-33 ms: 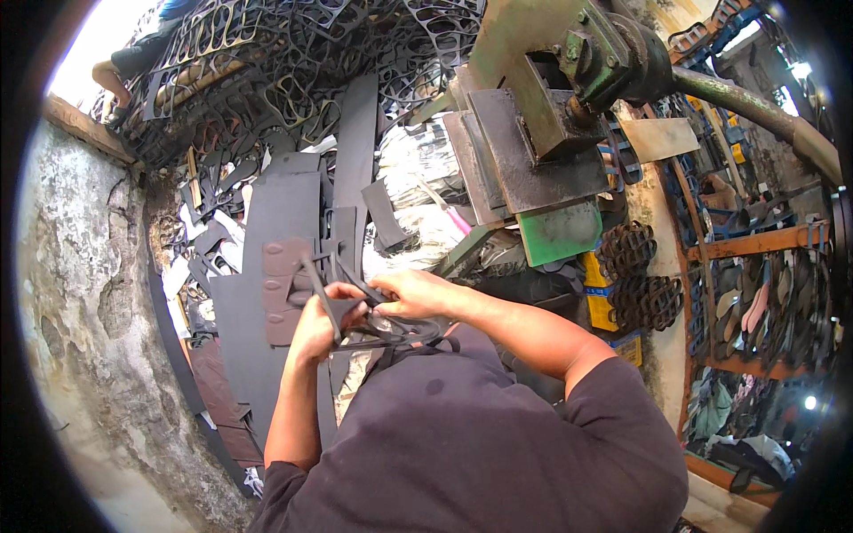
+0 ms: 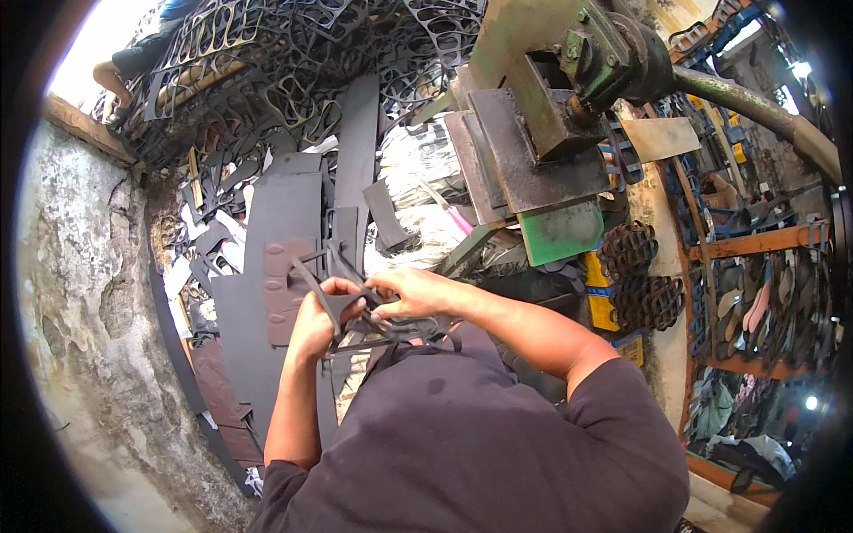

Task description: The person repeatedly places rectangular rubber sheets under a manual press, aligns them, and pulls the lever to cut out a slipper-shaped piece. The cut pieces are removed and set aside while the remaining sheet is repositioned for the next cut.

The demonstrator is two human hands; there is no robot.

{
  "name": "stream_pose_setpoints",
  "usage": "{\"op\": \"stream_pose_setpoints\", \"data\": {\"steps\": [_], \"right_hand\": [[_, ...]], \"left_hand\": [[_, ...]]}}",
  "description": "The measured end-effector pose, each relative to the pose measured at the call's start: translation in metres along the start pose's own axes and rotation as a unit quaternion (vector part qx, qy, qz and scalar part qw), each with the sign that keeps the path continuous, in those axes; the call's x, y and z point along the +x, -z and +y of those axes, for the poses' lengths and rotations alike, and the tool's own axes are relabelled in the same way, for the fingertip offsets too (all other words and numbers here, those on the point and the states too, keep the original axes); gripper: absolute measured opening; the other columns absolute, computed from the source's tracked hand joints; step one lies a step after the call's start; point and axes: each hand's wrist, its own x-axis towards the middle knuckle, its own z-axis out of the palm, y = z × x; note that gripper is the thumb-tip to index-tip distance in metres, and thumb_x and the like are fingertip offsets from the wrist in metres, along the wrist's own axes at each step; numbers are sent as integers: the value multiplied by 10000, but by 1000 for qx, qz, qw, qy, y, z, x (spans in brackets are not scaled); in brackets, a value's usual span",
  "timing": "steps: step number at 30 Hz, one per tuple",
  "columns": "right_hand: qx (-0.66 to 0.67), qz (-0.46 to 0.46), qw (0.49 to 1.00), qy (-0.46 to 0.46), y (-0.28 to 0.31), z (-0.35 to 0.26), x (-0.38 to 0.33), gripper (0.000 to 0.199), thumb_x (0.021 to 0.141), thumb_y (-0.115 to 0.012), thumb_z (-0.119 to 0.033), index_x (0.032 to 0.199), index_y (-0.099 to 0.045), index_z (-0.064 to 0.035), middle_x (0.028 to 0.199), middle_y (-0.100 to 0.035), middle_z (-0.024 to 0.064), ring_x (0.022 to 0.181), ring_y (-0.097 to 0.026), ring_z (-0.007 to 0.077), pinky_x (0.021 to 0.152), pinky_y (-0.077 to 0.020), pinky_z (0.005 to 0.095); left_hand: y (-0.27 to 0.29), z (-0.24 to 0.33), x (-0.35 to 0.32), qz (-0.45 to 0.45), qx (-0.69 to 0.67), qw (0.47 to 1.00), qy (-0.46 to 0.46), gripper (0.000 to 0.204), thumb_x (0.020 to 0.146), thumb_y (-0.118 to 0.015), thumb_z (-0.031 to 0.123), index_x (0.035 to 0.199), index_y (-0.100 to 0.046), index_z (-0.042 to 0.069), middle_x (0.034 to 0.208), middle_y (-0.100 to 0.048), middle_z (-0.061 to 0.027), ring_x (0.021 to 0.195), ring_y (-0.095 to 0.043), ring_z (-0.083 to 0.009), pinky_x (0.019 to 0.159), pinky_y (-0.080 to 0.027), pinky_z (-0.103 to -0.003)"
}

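In front of my body, my left hand (image 2: 322,322) is closed round a bundle of thin black cut-out strips (image 2: 313,290), which look like the leftover frame of a die-cut sheet. Close beside it on the right, my right hand (image 2: 407,293) pinches the same bundle with fingers and thumb. Loops of the strips hang below both hands against my dark shirt, and other ends stick up above them. Just beyond my left hand lie a brown sheet with oval raised marks (image 2: 283,306) and long dark grey sheets (image 2: 289,209).
A green press (image 2: 551,151) with thick metal plates stands at the front right, its long lever reaching right. Cut-out sheet scraps (image 2: 293,80) are heaped at the back. A stained wall (image 2: 98,293) rises on the left; shelves of soles (image 2: 755,302) stand on the right.
The black strips have shifted slightly between my hands, and their upper loops have changed shape. Both hands stay in nearly the same place.
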Motion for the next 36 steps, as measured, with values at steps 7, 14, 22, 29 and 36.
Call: {"op": "stream_pose_setpoints", "data": {"steps": [7,14,22,29,36], "right_hand": [[16,267,963,21,66,-46,-14,457,918,-752,-379,1236,-660,-65,1036,-707,190,952,-704,290,853,-560,419],[204,442,869,85,164,-115,-42,288,1024,-683,-318,1189,-692,-82,976,-715,-23,785,-633,42,609,-520,218],[-73,637,767,25,212,-27,-32,521,1003,-669,-464,1143,-677,37,1029,-694,137,944,-627,253,819,-506,379],[-121,298,938,131,46,19,41,473,858,-769,-281,1223,-657,-2,1125,-665,240,1078,-654,398,960,-523,466],[81,45,993,73,-62,15,70,603,894,-764,-454,1277,-614,-13,1191,-644,231,1154,-642,360,963,-513,463]], "left_hand": [[53,19,41,113,4,939,-325,130,1003,-691,133,1083,-664,33,1007,-653,-21,917,-605,-104,810,-505,-273],[120,-205,107,-105,341,913,-196,742,1067,-351,659,1400,-603,46,1377,-647,-140,1225,-582,-216,1085,-418,-374],[42,-119,33,-61,221,973,-13,428,981,-725,241,1352,-583,81,1084,-751,-128,1020,-692,-190,892,-537,-341],[-1,-26,11,252,226,906,-254,328,940,-749,191,1209,-645,32,939,-718,-132,823,-715,-286,776,-563,-390],[20,-74,-18,160,-150,975,-28,331,949,-770,296,991,-611,9,870,-652,-25,780,-652,-161,765,-555,-344]]}}
